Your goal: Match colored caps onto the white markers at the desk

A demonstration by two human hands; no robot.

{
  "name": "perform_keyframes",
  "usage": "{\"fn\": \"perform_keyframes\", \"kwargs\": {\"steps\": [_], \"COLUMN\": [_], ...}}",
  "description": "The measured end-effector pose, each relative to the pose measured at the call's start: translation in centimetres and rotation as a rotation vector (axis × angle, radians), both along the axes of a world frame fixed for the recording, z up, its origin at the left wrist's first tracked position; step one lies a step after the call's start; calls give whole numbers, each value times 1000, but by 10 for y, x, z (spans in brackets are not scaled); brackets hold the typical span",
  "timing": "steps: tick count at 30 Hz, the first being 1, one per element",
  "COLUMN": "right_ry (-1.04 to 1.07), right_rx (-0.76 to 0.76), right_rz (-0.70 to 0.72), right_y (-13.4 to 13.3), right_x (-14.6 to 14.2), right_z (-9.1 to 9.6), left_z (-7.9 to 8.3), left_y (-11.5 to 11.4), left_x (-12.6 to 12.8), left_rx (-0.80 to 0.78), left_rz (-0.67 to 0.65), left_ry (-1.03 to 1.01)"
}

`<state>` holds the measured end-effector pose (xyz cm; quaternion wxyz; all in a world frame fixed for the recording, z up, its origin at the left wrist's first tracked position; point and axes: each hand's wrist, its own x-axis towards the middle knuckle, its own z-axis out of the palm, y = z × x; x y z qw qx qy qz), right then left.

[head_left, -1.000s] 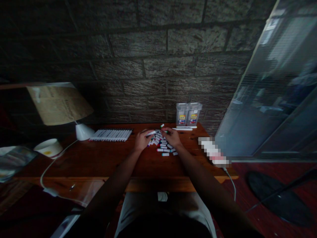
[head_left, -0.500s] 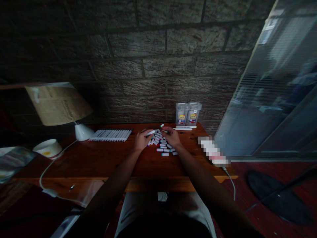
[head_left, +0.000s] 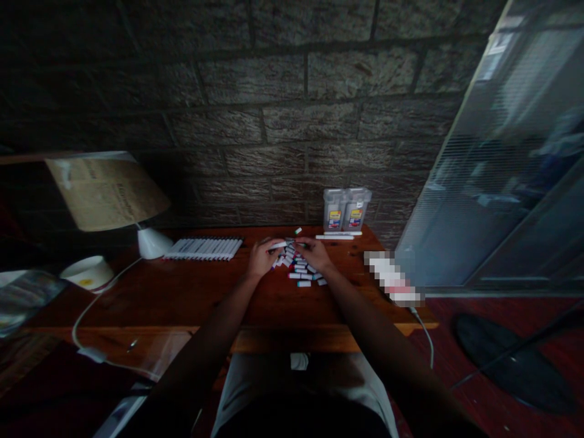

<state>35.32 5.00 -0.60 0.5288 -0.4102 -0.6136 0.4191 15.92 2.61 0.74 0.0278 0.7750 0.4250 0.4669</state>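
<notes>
My left hand is closed around a white marker, which points toward the right. Close by, my right hand has its thumb and fingers pinched together above a pile of short white marker caps with coloured ends. Whatever sits in that pinch is too small and dark to make out. A single green-ended cap lies just beyond the right fingers. Part of the pile is hidden behind both hands.
A row of white markers lies left of my hands, near a lamp and a white paper cup. Two clear plastic cases stand by the wall, with white markers before them. A blurred-out item lies at right.
My right hand has shifted slightly left, nearer to the marker in my left hand. The left hand and the green-ended cap have stayed about where they were.
</notes>
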Motion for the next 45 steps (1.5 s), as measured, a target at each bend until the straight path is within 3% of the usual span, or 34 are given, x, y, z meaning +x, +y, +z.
{"fn": "perform_keyframes", "kwargs": {"steps": [8,15,27,37,45], "right_ry": [35,57,-33,-53,-108], "right_rx": [37,15,67,91,118], "right_rz": [29,-30,5,-7,33], "right_y": [-3,-1,-2,2,2], "right_x": [-1,1,0,1,1], "right_z": [3,4,1,-4,-8], "left_z": [1,1,-1,-4,-5], "left_y": [-2,-1,2,3,4], "left_x": [1,1,1,0,2], "left_rx": [-12,14,-15,10,40], "left_rz": [-10,6,-39,7,-64], "left_ry": [-13,1,24,14,17]}}
